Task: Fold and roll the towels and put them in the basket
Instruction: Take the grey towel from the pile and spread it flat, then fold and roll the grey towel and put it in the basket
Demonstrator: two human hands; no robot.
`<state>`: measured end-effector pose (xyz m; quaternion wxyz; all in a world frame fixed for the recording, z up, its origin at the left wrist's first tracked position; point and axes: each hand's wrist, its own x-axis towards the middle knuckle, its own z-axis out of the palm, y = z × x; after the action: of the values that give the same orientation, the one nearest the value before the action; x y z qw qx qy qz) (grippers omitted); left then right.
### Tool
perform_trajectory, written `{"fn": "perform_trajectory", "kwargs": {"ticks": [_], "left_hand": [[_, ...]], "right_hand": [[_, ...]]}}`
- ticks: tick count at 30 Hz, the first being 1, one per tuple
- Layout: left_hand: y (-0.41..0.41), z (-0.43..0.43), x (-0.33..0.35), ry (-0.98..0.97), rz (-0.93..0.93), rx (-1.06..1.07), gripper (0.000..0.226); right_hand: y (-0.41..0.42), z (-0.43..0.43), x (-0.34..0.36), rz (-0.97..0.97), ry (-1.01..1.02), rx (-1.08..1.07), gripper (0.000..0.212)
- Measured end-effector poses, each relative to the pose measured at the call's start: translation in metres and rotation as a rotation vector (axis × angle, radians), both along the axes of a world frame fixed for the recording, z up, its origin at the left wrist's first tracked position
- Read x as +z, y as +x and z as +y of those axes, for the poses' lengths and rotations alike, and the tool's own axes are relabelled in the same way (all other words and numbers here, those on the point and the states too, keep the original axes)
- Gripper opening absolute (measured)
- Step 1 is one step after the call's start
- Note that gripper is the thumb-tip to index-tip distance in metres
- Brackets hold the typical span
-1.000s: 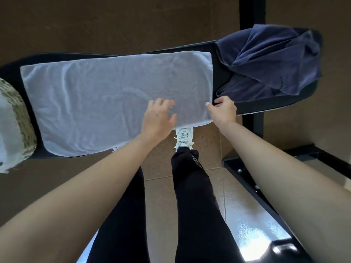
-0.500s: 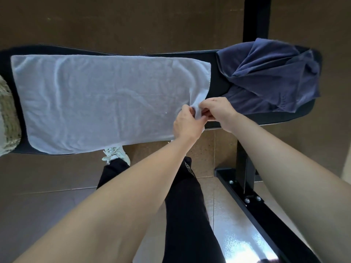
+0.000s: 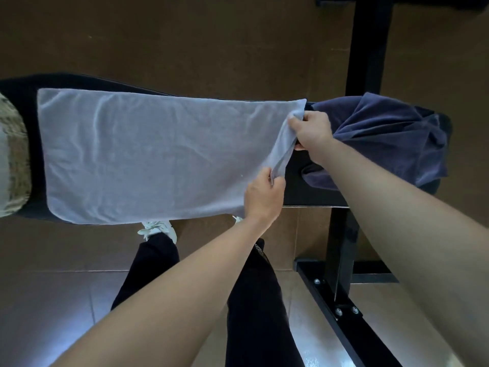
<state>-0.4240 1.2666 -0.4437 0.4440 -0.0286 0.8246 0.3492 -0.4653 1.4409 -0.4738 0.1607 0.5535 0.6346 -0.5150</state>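
Note:
A light grey towel (image 3: pixel 148 154) lies spread flat along a black padded bench (image 3: pixel 304 192). My left hand (image 3: pixel 263 194) pinches the towel's near right corner. My right hand (image 3: pixel 312 131) grips the right edge near the far corner, and that edge is lifted off the bench. A crumpled dark blue towel (image 3: pixel 391 139) sits on the bench's right end, just behind my right hand. The woven basket (image 3: pixel 14 160) shows at the left frame edge, with white cloth in it.
The bench's black metal frame (image 3: pixel 341 287) and foot run across the tiled floor at lower right. A black upright post (image 3: pixel 367 43) stands behind the bench. My legs and white shoes (image 3: pixel 158 229) are below the bench's near edge.
Both hands left the towel's near right corner region. The right hand moved up along the right edge, the left hand took the near corner, and the edge lifted.

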Motion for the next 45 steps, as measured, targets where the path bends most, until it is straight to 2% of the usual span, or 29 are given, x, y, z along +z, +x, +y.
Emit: {"fn": "perform_trajectory", "kwargs": {"ticks": [3, 7, 10, 13, 18, 21, 28, 31, 34, 39, 45], "left_hand": [[-0.007, 0.005, 0.005, -0.012, 0.081, -0.063, 0.018], [-0.009, 0.015, 0.012, -0.065, 0.137, -0.166, 0.023], [0.0, 0.018, 0.023, 0.035, 0.051, -0.208, 0.016], [0.009, 0.008, 0.032, 0.151, -0.102, -0.194, 0.014], [-0.008, -0.049, 0.039, 0.255, -0.307, -0.002, 0.013], [-0.026, -0.095, 0.038, 0.247, -0.317, 0.123, 0.021], [-0.057, -0.191, 0.053, 0.184, -0.262, 0.367, 0.018], [-0.07, -0.226, 0.056, 0.183, -0.263, 0.44, 0.015], [-0.088, -0.259, 0.06, 0.228, -0.279, 0.414, 0.01], [-0.12, -0.307, 0.063, 0.236, -0.219, 0.492, 0.01], [-0.141, -0.348, 0.045, 0.2, -0.197, 0.608, 0.011]], "right_hand": [[-0.013, 0.012, 0.002, 0.031, 0.051, -0.012, 0.022], [-0.013, 0.028, 0.01, 0.024, 0.197, -0.008, 0.023], [-0.005, 0.041, 0.022, 0.011, 0.298, -0.041, 0.018], [0.002, 0.044, 0.035, -0.003, 0.374, -0.053, 0.03], [-0.014, 0.01, 0.06, 0.159, 0.19, -0.159, 0.012], [-0.038, -0.022, 0.07, 0.227, 0.117, -0.21, 0.011], [-0.104, -0.118, 0.097, 0.321, -0.052, -0.147, 0.019], [-0.134, -0.156, 0.104, 0.324, -0.077, -0.111, 0.015], [-0.163, -0.19, 0.108, 0.323, -0.089, -0.102, 0.011], [-0.203, -0.236, 0.104, 0.312, -0.074, -0.095, 0.007], [-0.238, -0.282, 0.088, 0.304, -0.042, -0.05, 0.014]]}}
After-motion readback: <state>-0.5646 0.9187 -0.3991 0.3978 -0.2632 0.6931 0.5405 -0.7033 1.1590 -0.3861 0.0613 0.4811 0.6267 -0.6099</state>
